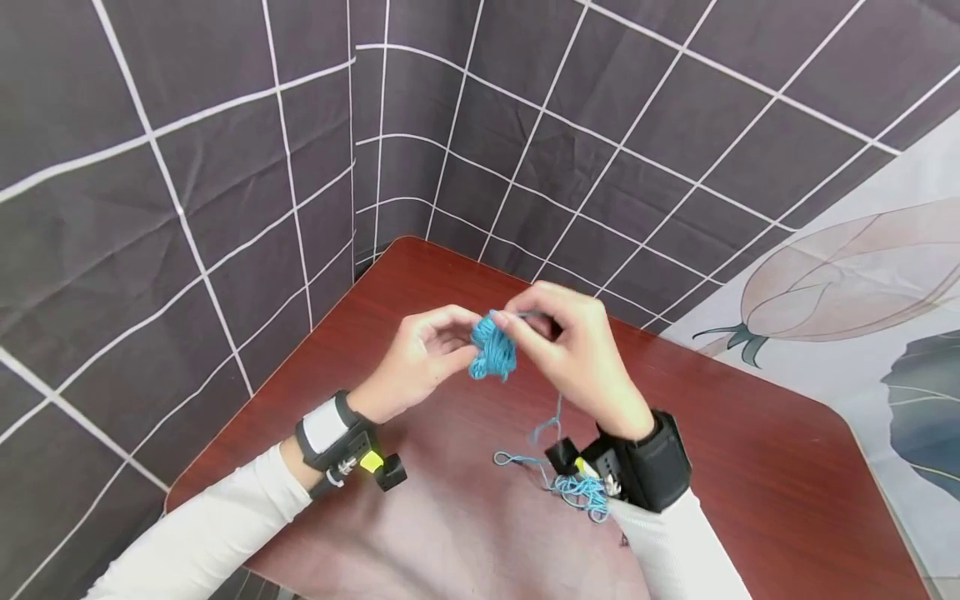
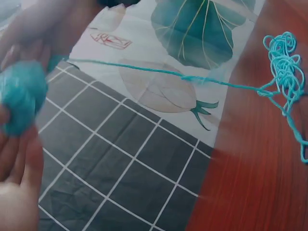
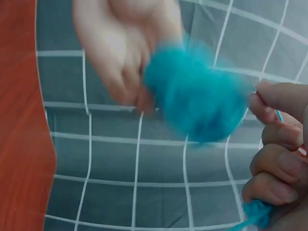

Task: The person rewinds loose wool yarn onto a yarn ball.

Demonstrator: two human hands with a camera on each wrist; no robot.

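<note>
Between both hands is a small ball of blue yarn [image 1: 492,348], wound in thick loops. My left hand [image 1: 422,358] grips it with the thumb in front and the fingers behind. Close at its right side, my right hand [image 1: 581,346] pinches a yarn strand between thumb and forefinger; its other fingers are curled. In the right wrist view a bunched bit of yarn [image 3: 258,211] shows under those curled fingers, and the ball is blurred. From the right hand a strand [image 2: 144,69] runs down to a loose tangle of yarn [image 1: 581,493] on the table.
The reddish-brown table [image 1: 750,433] lies below the hands. A dark cloth with a white grid [image 1: 480,125] hangs behind and to the left, and a pale cloth with printed leaves [image 1: 847,292] hangs at the right. Both wrists wear black straps with small cameras.
</note>
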